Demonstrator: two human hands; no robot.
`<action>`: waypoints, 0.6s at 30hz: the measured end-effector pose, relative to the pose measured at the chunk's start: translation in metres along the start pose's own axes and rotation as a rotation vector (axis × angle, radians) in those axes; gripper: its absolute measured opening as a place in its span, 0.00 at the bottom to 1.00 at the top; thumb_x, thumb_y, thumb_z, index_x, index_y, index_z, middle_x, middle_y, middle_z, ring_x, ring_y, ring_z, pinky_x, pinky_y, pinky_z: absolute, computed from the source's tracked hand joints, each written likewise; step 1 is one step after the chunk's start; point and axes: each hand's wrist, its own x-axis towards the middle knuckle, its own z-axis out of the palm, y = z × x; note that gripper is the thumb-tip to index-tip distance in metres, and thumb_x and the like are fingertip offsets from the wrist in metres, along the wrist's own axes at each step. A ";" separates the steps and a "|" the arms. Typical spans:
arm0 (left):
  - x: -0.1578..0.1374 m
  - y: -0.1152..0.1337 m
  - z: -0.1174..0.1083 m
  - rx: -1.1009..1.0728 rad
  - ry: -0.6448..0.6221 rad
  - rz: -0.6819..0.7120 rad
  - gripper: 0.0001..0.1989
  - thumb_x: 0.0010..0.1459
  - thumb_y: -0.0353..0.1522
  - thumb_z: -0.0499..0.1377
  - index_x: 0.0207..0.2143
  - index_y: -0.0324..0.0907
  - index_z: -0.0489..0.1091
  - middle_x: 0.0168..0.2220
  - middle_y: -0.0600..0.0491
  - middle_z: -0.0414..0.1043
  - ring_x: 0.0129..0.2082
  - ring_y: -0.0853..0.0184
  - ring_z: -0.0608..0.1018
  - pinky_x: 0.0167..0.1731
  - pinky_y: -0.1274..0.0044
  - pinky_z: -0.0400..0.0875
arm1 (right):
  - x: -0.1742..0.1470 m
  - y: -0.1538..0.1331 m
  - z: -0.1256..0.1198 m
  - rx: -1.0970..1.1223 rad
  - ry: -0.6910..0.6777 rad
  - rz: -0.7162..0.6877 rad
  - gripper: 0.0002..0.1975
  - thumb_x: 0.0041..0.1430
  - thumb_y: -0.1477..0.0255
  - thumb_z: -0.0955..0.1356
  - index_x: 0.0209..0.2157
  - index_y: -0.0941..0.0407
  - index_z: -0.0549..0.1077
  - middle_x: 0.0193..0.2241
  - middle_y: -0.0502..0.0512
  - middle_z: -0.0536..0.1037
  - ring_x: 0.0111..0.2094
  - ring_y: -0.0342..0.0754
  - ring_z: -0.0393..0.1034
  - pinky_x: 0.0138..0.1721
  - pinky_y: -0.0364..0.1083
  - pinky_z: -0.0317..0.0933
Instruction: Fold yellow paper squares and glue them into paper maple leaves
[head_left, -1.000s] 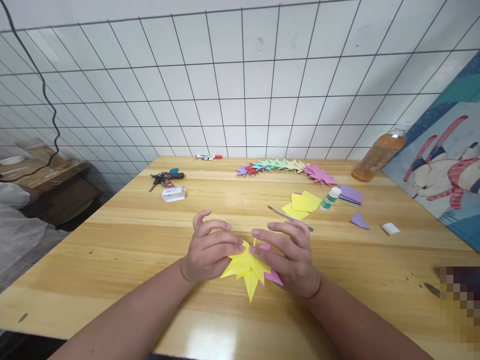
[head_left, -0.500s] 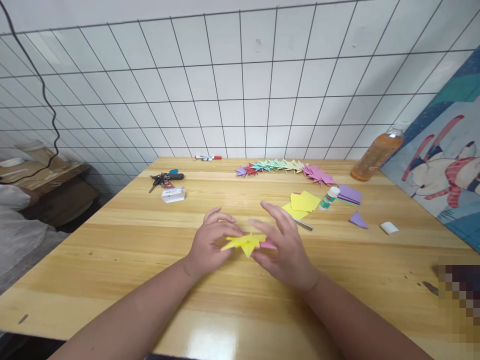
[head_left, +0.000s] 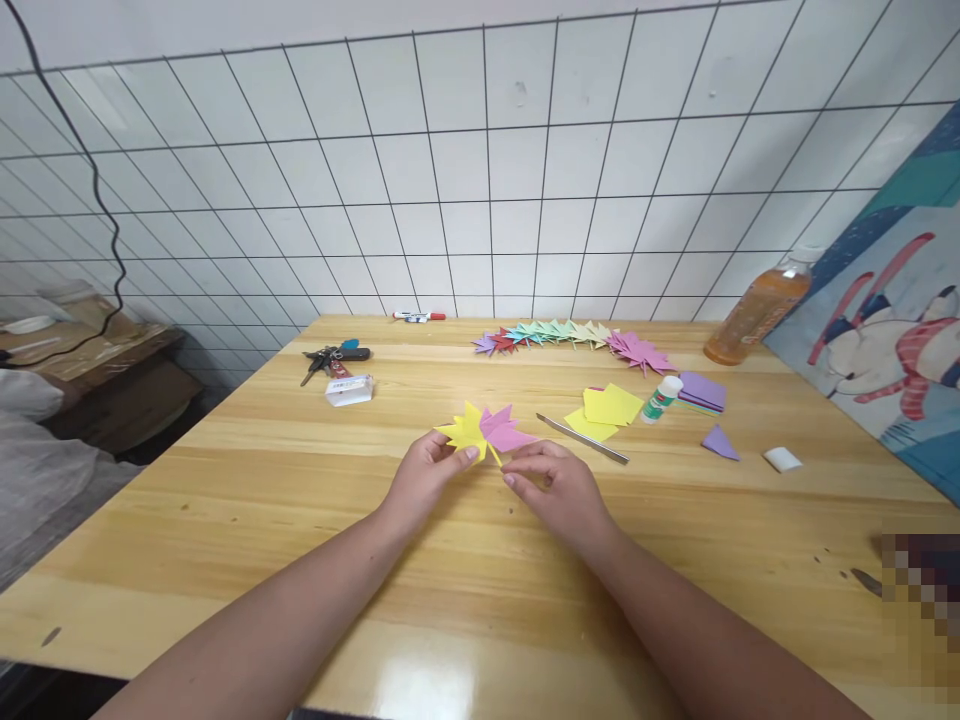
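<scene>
A folded paper leaf point(head_left: 466, 430), yellow on its left half and pink on its right, is held upright above the table between my hands. My left hand point(head_left: 426, 472) pinches the yellow side, thumb in front and fingers behind. The fingertips of my right hand point(head_left: 556, 490) close on the thin yellow stem at the bottom, under the pink half. Just beyond my right hand lies a slim metal tool point(head_left: 583, 439), resting beside yellow paper sheets point(head_left: 611, 405).
Along the back runs a row of multicoloured paper leaves point(head_left: 562, 334). To the right are a glue stick point(head_left: 661, 399), purple paper squares point(head_left: 703, 390), a purple folded triangle point(head_left: 719, 442), a white eraser point(head_left: 782, 459) and a bottle point(head_left: 757, 310). Keys point(head_left: 334, 358) and a small box point(head_left: 349, 390) lie left.
The paper leaf has turned from nearly edge-on to face me, showing its yellow and pink halves. My right hand has lowered from spread fingers to a pinch at the stem.
</scene>
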 end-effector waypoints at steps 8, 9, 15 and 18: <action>-0.001 -0.003 0.007 -0.089 -0.071 -0.037 0.20 0.48 0.34 0.63 0.45 0.39 0.70 0.44 0.47 0.75 0.45 0.58 0.74 0.49 0.67 0.63 | 0.002 -0.002 0.001 -0.126 0.055 0.147 0.07 0.49 0.66 0.69 0.30 0.53 0.75 0.29 0.50 0.77 0.31 0.45 0.68 0.31 0.43 0.59; -0.001 -0.002 0.008 -0.091 -0.070 -0.041 0.20 0.48 0.34 0.63 0.46 0.39 0.70 0.44 0.47 0.74 0.45 0.58 0.74 0.49 0.67 0.63 | 0.002 -0.002 0.001 -0.120 0.041 0.157 0.08 0.49 0.65 0.69 0.30 0.53 0.75 0.29 0.50 0.76 0.30 0.45 0.68 0.30 0.43 0.59; 0.000 -0.004 0.009 -0.100 -0.047 -0.051 0.22 0.48 0.34 0.63 0.46 0.38 0.70 0.42 0.46 0.75 0.44 0.57 0.75 0.48 0.66 0.63 | 0.001 0.002 0.008 -0.012 0.039 0.203 0.07 0.49 0.66 0.68 0.28 0.53 0.77 0.27 0.50 0.76 0.30 0.45 0.68 0.32 0.43 0.59; 0.000 -0.005 0.009 -0.092 -0.046 -0.059 0.20 0.47 0.34 0.63 0.45 0.38 0.71 0.42 0.46 0.75 0.43 0.57 0.75 0.48 0.66 0.63 | 0.001 0.004 0.009 0.048 0.047 0.223 0.06 0.49 0.67 0.68 0.28 0.53 0.77 0.27 0.50 0.76 0.29 0.45 0.68 0.31 0.43 0.60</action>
